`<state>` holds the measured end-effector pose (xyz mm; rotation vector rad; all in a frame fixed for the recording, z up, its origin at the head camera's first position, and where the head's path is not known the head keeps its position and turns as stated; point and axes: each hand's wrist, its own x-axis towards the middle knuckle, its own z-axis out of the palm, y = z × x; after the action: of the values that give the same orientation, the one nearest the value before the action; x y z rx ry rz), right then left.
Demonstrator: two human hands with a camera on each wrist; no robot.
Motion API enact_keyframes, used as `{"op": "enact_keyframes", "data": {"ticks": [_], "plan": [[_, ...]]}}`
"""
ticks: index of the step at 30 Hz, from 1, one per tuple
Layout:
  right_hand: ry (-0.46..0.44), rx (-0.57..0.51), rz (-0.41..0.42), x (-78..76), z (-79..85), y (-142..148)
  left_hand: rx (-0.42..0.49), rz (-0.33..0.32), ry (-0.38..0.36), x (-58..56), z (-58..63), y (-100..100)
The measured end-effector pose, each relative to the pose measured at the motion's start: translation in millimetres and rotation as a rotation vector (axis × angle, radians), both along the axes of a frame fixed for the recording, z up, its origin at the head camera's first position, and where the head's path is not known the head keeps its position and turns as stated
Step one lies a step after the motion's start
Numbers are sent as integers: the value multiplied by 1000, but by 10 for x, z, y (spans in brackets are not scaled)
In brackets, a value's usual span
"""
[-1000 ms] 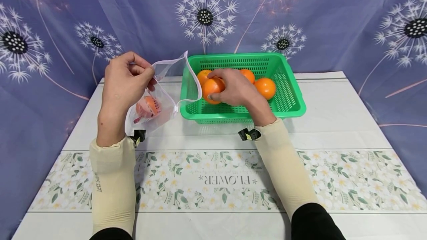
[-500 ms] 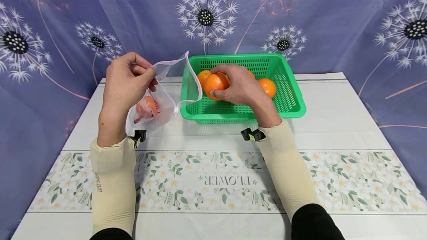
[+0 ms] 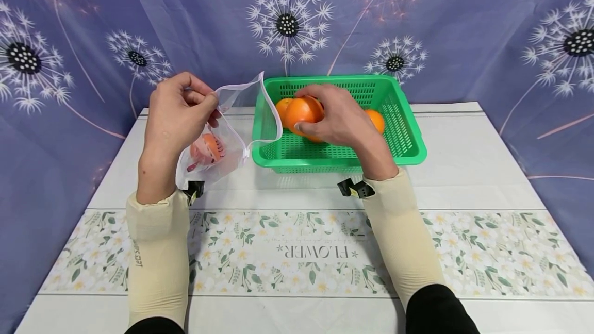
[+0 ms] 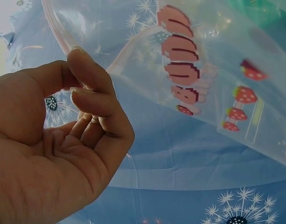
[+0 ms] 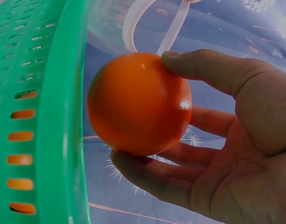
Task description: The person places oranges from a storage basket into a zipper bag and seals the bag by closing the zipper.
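My left hand (image 3: 178, 112) pinches the rim of a clear zip bag (image 3: 232, 161) between thumb and fingers. The bag's mouth gapes toward the basket, and a round orange-coloured shape (image 3: 212, 147) shows through its lower part. Pink letters (image 4: 180, 51) and strawberries are printed on the bag in the left wrist view. My right hand (image 3: 341, 117) grips an orange (image 3: 301, 111) over the green basket (image 3: 408, 159), thumb on one side and fingers on the other. The right wrist view shows that orange (image 5: 138, 105) above the basket's rim.
Other oranges lie in the basket, one at its right (image 3: 376, 120) and one at its left (image 3: 282, 107); my right hand hides part of the basket. A white tablecloth (image 3: 260, 313) with a floral band covers the table. A purple dandelion curtain (image 3: 204, 19) hangs behind.
My right hand has lifted the orange upward and slightly to the right, up from the other oranges. The left hand and the bag have hardly moved.
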<state>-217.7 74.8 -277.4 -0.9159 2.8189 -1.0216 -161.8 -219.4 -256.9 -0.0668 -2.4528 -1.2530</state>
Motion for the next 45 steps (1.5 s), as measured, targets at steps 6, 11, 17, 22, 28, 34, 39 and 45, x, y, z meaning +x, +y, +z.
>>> {"op": "enact_keyframes", "data": {"ticks": [6,11,17,22,28,34,39,45], "plan": [[37,-20,5,36,18,-18,-8,3,-2,1,-1,-5],[60,-26,5,80,45,-43,-10,3,-4,1,-2,-11],[58,-30,1,106,59,-67,-13,3,-5,1,-3,-11],[91,-49,-3,133,69,-83,-15,2,-12,-3,-2,-10],[125,-88,2,163,91,-95,-15,-1,-13,-11,8,-9],[152,-116,14,208,107,-122,-21,7,-16,-15,13,-7],[160,-105,13,243,104,-156,-28,8,-18,-13,7,-9],[155,-92,29,262,88,-218,-34,6,-20,-2,4,-12]]}}
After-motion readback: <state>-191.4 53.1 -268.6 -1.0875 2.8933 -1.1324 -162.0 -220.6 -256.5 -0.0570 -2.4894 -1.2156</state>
